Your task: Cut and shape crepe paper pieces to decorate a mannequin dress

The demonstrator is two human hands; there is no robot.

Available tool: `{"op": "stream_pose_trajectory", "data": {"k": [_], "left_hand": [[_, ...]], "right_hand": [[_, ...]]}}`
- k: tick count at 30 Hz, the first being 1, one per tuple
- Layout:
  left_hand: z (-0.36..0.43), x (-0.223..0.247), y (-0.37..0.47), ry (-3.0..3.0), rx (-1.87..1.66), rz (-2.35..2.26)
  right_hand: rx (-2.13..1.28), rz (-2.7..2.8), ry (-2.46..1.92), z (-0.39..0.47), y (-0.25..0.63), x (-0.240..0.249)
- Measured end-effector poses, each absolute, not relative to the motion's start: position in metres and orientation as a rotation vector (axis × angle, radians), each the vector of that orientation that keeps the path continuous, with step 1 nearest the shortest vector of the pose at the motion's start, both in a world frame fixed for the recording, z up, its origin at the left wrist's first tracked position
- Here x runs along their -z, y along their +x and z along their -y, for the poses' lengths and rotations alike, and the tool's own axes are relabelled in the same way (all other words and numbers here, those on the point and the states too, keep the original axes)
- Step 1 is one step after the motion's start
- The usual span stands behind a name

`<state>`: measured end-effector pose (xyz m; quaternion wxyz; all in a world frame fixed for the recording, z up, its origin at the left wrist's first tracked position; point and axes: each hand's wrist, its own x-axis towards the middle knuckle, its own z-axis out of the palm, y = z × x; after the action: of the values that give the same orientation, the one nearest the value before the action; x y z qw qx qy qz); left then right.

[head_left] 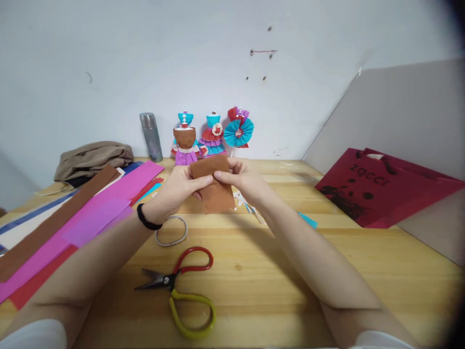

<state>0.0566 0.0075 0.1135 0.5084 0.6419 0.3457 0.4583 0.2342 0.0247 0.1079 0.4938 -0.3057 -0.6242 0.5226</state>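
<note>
A folded piece of brown paper (pixel 218 196) is held up over the middle of the table between both hands. My left hand (pixel 181 186) pinches its left side, thumb lying across the front. On the upper right side, my right hand (pixel 243 178) grips the same paper, with its thumb near the left thumb. Nearer to me, scissors (pixel 170 281) with one red and one yellow-green handle lie with their blades apart, pointing left. A white ring-shaped band (pixel 171 231) rests just behind them.
Long sheets of coloured paper (pixel 90 208) cover the left side. Behind stand a grey flask (pixel 151 137) and several small paper dresses (pixel 212 133) by the wall. Paper scraps (pixel 249 207) lie beyond my right wrist. A red bag (pixel 385 189) is at the right.
</note>
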Motion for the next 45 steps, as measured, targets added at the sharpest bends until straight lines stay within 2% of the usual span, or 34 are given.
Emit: {"op": "stream_pose_trajectory", "data": {"k": [9, 20, 33, 38, 45], "left_hand": [[-0.007, -0.116, 0.056, 1.566, -1.275, -0.943], [-0.007, -0.121, 0.052, 1.563, -1.122, -0.825], [-0.023, -0.119, 0.04, 1.2, -0.949, -0.687], [-0.022, -0.116, 0.044, 1.268, -0.925, -0.679], [-0.02, -0.117, 0.044, 1.352, -1.138, -0.707]], "right_hand": [[-1.289, 1.554, -0.701, -0.026, 0.234, -0.105], [-1.324, 1.425, -0.628, -0.031, 0.238, -0.104], [-0.987, 1.575, -0.679, -0.03, 0.245, -0.112], [-1.053, 1.576, -0.647, -0.028, 0.243, -0.112], [-1.261, 1.333, -0.663, -0.028, 0.237, -0.108]]}}
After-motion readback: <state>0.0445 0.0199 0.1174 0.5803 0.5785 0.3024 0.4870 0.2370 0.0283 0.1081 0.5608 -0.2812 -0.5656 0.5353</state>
